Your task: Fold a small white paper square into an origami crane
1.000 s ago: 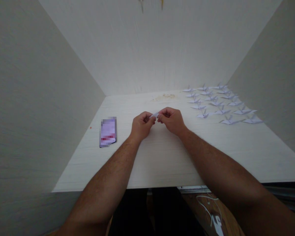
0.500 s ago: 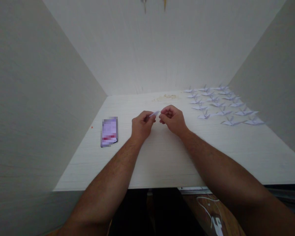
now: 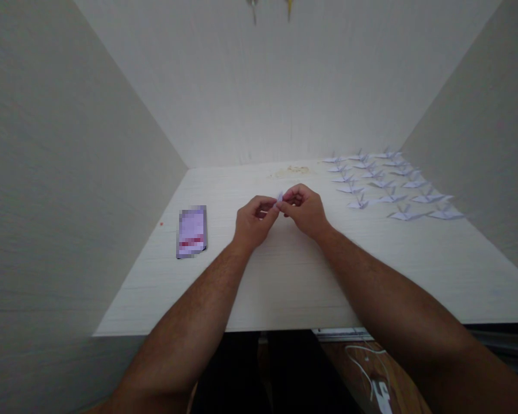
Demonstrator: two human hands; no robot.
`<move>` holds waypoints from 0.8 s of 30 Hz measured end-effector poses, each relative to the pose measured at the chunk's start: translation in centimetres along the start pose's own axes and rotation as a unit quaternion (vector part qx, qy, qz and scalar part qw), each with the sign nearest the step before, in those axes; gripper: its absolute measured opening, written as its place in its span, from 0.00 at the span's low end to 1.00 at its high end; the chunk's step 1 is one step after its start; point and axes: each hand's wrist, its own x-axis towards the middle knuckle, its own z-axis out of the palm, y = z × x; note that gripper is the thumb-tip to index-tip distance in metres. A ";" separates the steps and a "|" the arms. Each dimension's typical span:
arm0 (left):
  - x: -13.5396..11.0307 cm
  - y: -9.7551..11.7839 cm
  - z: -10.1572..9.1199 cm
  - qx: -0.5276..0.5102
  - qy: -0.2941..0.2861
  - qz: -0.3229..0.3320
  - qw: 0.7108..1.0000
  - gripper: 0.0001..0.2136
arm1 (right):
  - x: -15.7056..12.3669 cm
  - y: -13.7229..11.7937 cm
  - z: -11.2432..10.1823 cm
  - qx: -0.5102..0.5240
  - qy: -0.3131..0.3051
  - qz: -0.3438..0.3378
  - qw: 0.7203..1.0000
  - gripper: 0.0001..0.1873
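Note:
Over the middle of the white desk (image 3: pixel 285 276), my left hand (image 3: pixel 254 221) and my right hand (image 3: pixel 304 210) meet with their fingers pinched together. Between the fingertips sits a small folded piece of pale paper (image 3: pixel 280 198), mostly hidden by the fingers. Both hands are closed on it. The wrists hover just above the desk surface.
Several folded paper cranes (image 3: pixel 384 184) lie in rows at the back right of the desk. A phone (image 3: pixel 191 231) lies flat at the left. A yellowish stain (image 3: pixel 291 170) marks the desk's far edge. Side panels wall in both sides. A white cable (image 3: pixel 369 368) hangs below the front edge.
Half a second ago my right hand had let go and the paper stuck out from my left fingers. Now both hands pinch it together again, and the paper shows less.

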 end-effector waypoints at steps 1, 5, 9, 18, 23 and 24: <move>0.0 -0.1 0.0 -0.030 0.000 -0.016 0.999 0.10 | 0.0 0.0 0.0 0.006 -0.004 0.003 1.000 0.15; 0.2 -0.2 0.1 -0.118 -0.003 -0.065 0.991 0.13 | -0.1 -0.1 0.0 0.016 -0.015 0.012 1.000 0.13; 0.3 -0.1 0.2 -0.159 -0.009 -0.083 0.984 0.12 | -0.1 -0.4 0.0 -0.003 -0.007 -0.007 1.000 0.11; 0.6 -0.3 0.1 -0.192 -0.011 -0.116 0.974 0.14 | -0.4 -0.4 0.0 -0.076 -0.003 -0.059 0.995 0.09; 0.5 -0.5 0.0 -0.212 -0.043 -0.141 0.966 0.11 | -0.7 -0.7 0.0 -0.130 -0.003 -0.091 0.987 0.07; 0.5 -0.5 0.0 -0.219 -0.043 -0.142 0.964 0.11 | -0.8 -0.7 0.0 -0.133 -0.007 -0.095 0.987 0.06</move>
